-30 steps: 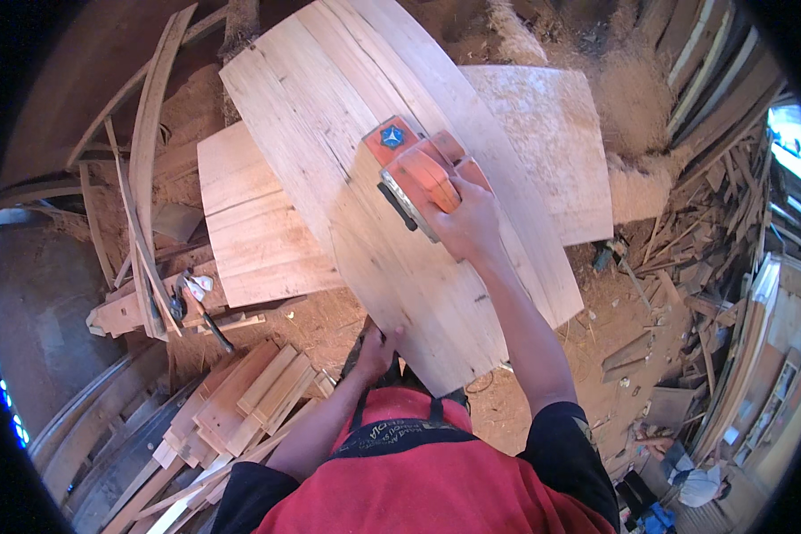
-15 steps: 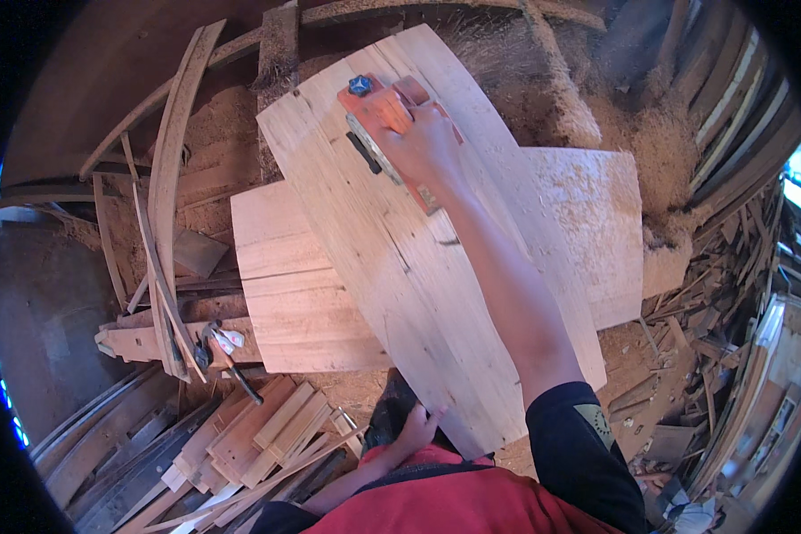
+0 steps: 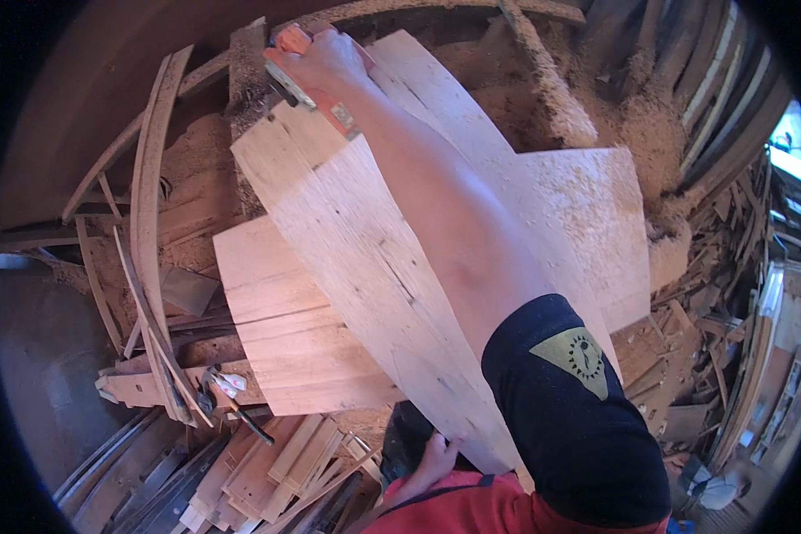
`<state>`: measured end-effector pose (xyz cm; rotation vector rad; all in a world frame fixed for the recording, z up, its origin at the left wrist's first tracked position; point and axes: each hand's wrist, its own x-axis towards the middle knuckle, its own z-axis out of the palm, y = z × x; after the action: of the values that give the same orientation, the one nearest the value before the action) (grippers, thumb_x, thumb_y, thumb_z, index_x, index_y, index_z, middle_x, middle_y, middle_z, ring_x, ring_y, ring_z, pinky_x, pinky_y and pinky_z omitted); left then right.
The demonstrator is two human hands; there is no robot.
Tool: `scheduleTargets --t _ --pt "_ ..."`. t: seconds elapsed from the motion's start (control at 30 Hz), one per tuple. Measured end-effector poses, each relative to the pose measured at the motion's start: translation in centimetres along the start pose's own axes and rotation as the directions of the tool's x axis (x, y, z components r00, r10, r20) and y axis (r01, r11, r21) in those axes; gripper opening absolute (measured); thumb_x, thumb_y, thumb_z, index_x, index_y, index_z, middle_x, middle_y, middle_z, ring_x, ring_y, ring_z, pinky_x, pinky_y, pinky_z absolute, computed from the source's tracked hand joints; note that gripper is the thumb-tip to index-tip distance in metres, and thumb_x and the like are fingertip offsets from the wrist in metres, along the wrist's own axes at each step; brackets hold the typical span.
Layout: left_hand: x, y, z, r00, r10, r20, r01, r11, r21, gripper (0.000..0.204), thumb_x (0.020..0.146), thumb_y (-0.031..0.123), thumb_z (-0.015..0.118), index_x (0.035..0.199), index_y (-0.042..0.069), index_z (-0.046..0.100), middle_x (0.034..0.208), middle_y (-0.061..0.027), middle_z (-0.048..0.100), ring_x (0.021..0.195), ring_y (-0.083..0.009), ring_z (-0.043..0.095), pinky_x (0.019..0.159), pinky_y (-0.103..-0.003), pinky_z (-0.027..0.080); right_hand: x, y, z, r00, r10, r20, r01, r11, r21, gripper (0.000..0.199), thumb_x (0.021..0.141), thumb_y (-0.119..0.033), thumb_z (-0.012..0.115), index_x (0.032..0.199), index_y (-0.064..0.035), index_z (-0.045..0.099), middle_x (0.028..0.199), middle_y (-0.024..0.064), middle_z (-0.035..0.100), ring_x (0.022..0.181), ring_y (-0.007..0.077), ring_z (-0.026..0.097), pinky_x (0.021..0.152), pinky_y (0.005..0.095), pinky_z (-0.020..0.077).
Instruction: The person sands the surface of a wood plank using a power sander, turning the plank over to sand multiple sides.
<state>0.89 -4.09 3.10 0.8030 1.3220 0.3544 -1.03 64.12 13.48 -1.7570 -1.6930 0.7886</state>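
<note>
My right hand (image 3: pixel 336 67) is closed around the handle of an orange power planer (image 3: pixel 340 116), out at the far end of a long wooden board (image 3: pixel 329 209). The planer's front part reaches past the board's far edge. My right forearm stretches over the board and hides part of it. Close to my body, my left hand (image 3: pixel 436 458) grips the board's near left edge, its fingers partly hidden. Crosswise beneath the long board lies a second wide wooden panel (image 3: pixel 280 325), with shavings scattered over its right part.
A hammer (image 3: pixel 240 414) lies on a timber at the left. Below it are stacked wood blocks (image 3: pixel 271 476). Long curved strips (image 3: pixel 147 214) lean at the left. Sawdust heaps (image 3: pixel 587 116) lie beyond the boards, and scrap wood (image 3: pixel 703 329) piles up at the right.
My right hand has pushed the planer away from me and leftward, from the board's upper part to its far end. My left hand stays at the near edge.
</note>
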Motion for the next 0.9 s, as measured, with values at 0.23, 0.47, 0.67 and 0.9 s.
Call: scheduleTargets --t 0.23,0.47,0.67,0.9 --pt "0.2 -2.5 0.3 0.975 0.210 -0.073 -0.215 0.975 -0.055 0.039 0.100 0.028 0.063 0.120 -0.005 0.060 0.110 -0.0200 0.069 0.104 -0.0260 0.067 0.087 -0.039 0.054 -19.7 9.6 -11.2 0.949 0.090 0.303 -0.269 0.732 0.626 0.061 0.087 -0.040 0.073 0.134 -0.0050 0.057 0.107 0.0066 0.061 0.093 0.0139 0.056 0.076 0.0312 0.0477" --pt "6.6 -3.3 -2.6 0.969 -0.170 -0.179 -0.001 0.720 -0.693 0.060 0.101 0.041 0.057 0.146 0.002 0.045 0.143 -0.0121 0.052 0.133 -0.0224 0.048 0.112 -0.039 0.040 -55.6 17.0 -38.7 0.669 0.496 0.554 -0.685 0.122 0.718 0.050 0.101 -0.054 0.045 0.118 -0.0092 0.060 0.070 0.0014 0.056 0.051 0.0109 0.050 0.044 0.0274 0.0425" --pt "6.7 5.8 -0.5 0.964 -0.051 -0.262 -0.172 0.632 -0.756 0.079 0.096 0.057 0.061 0.149 0.002 0.041 0.149 -0.0147 0.047 0.131 -0.0279 0.052 0.110 -0.045 0.044 -81.8 25.2 -46.0 0.655 0.747 0.111 -0.459 0.277 0.844 0.047 0.105 -0.048 0.042 0.115 -0.0060 0.059 0.057 -0.0023 0.050 0.042 0.0100 0.047 0.039 0.0259 0.0410" --pt "3.1 2.3 9.8 0.910 -0.079 -0.407 -0.268 0.637 -0.722 0.093 0.094 0.069 0.052 0.153 -0.001 0.031 0.156 -0.0145 0.039 0.137 -0.0301 0.045 0.117 -0.045 0.035 -108.2 39.3 -45.2 0.316 0.946 -0.077 -0.327 0.185 0.927 0.042 0.103 -0.045 0.050 0.119 -0.0082 0.060 0.073 0.0006 0.064 0.056 0.0119 0.061 0.048 0.0259 0.0497"
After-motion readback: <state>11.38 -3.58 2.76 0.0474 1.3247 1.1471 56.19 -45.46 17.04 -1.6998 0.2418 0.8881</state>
